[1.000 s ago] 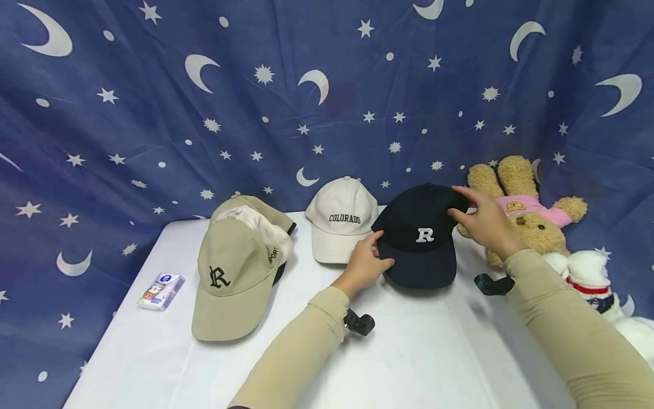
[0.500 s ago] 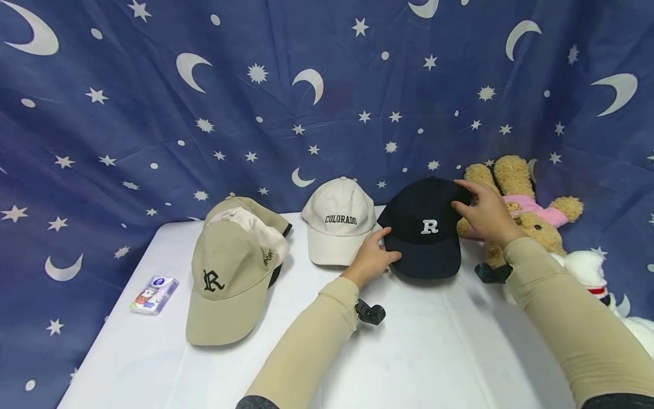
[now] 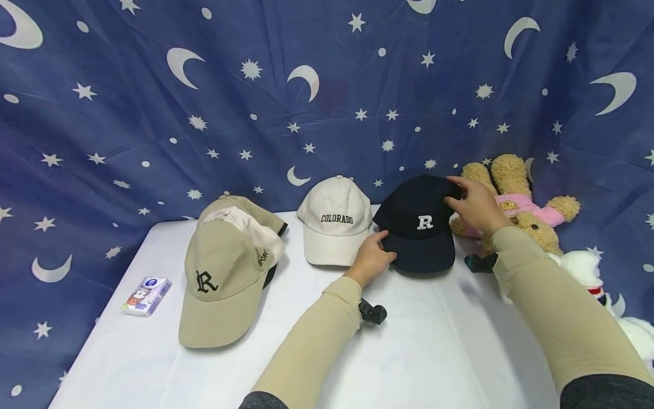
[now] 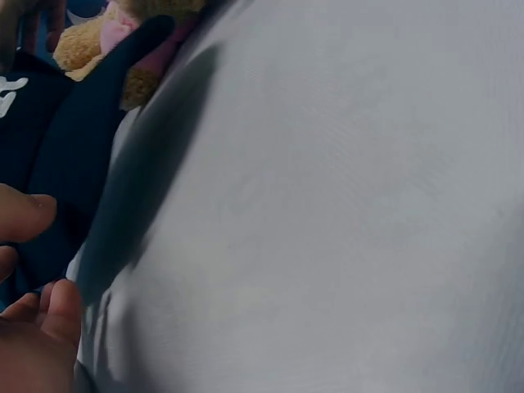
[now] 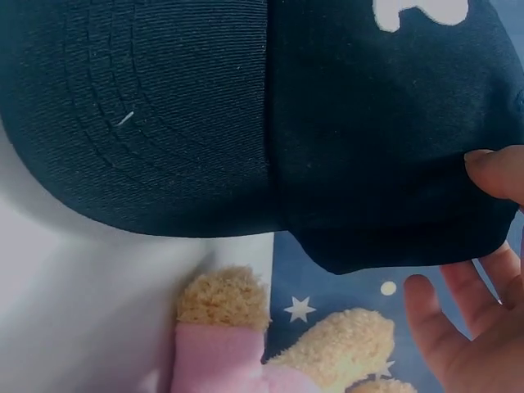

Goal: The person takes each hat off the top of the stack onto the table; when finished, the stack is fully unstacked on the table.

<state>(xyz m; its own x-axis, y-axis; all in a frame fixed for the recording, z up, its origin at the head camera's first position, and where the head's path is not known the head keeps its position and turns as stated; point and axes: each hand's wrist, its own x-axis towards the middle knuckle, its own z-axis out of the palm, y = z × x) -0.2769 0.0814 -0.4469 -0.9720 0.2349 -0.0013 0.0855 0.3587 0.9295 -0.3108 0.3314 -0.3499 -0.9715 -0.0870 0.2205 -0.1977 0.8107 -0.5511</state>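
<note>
A black baseball cap (image 3: 416,227) with a white R stands at the back of the table, brim toward me. Its brim (image 5: 147,123) is lifted, with a shadow under it in the left wrist view. My left hand (image 3: 370,258) pinches the brim's left edge, thumb (image 4: 29,214) above and fingers below. My right hand (image 3: 480,204) grips the right side of the crown, thumb (image 5: 495,173) in front and fingers partly hidden behind. Just left of it stands a white cap (image 3: 337,216) lettered COLORADO.
Several overlapping caps lie on the left, a tan cap (image 3: 222,278) in front. A small tissue pack (image 3: 146,296) lies near the left edge of the white table (image 3: 409,341). A teddy bear (image 3: 536,227) and a white plush toy (image 3: 582,270) are at the right. A starry blue curtain (image 3: 337,102) hangs behind.
Both hands have moved the black cap slightly right and back, away from the white cap's front, and turned it more upright. The head view has shifted a little.
</note>
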